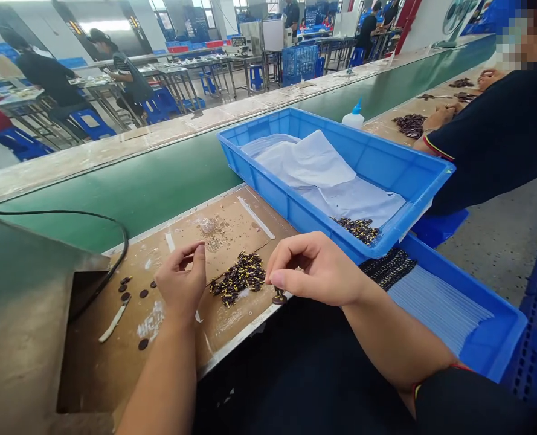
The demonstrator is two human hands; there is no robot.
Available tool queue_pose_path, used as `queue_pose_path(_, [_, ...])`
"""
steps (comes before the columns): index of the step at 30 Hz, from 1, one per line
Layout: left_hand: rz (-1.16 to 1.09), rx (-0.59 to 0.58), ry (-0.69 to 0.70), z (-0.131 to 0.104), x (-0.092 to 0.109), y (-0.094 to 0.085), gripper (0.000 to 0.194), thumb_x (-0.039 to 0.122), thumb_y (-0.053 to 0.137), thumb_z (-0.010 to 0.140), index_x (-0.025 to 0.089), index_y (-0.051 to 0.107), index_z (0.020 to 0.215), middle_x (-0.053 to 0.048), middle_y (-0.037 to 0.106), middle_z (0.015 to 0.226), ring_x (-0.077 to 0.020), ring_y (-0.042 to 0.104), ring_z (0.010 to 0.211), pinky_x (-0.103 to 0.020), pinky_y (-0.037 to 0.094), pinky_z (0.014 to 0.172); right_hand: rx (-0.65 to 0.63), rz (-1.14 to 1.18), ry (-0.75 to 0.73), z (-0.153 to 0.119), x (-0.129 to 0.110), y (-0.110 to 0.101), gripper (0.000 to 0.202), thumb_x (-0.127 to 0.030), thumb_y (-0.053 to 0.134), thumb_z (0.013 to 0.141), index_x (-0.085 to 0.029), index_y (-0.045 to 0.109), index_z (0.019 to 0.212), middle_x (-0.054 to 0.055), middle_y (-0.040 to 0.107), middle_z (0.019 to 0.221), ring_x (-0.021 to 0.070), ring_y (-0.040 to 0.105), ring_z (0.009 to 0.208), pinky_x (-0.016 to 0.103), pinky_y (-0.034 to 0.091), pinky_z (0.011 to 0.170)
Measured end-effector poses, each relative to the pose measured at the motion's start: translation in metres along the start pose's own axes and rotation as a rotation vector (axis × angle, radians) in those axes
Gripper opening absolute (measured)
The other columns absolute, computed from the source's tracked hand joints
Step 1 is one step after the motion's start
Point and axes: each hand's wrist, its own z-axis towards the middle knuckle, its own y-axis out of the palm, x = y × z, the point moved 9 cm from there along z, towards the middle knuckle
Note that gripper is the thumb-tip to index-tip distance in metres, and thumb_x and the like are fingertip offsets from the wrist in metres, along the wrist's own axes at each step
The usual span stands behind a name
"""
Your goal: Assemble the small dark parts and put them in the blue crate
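Over the front edge of the board, my right hand (pixel 320 269) is closed in a pinch. Below its fingertips shows a small dark piece with a round base (pixel 279 298), the upper part covered by my fingers. My left hand (pixel 183 278) hovers left of it, thumb and forefinger pressed together; whatever they may hold is too small to make out. Between the hands lies a heap of small dark pieces with yellow parts (pixel 238 278). Several dark round discs (pixel 144 294) are scattered on the board to the left.
A blue tray (pixel 254 172) with white sheets and more small pieces stands at right, above another blue tray (pixel 506 326). A green conveyor belt (pixel 159 184) runs behind. At left are a metal housing (pixel 19 314) and black cable (pixel 125 235). A co-worker's arm (pixel 485 133) is at right.
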Motion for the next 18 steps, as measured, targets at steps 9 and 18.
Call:
queue_pose_path(9, [0.028, -0.017, -0.017, -0.0004, -0.003, 0.0012, 0.029, 0.04, 0.067, 0.086, 0.017, 0.076, 0.1, -0.008, 0.076, 0.095, -0.0175, 0.071, 0.079, -0.028, 0.057, 0.075, -0.006, -0.046, 0.034, 0.0001, -0.0044, 0.0038, 0.021, -0.032, 0.079, 0.078, -0.015, 0.066, 0.072, 0.004, 0.069, 0.074, 0.0128, 0.06, 0.063, 0.025, 0.048, 0.055])
queue_pose_path(18, [-0.002, -0.031, -0.016, -0.0018, -0.0052, 0.0052, 0.029, 0.04, 0.067, 0.086, 0.016, 0.076, 0.1, -0.008, 0.076, 0.096, -0.0169, 0.071, 0.078, -0.028, 0.058, 0.075, 0.0, 0.015, 0.053, -0.0023, 0.0002, 0.0047, 0.029, -0.037, 0.085, 0.075, -0.015, 0.066, 0.071, 0.003, 0.068, 0.071, 0.0124, 0.06, 0.061, 0.024, 0.048, 0.054])
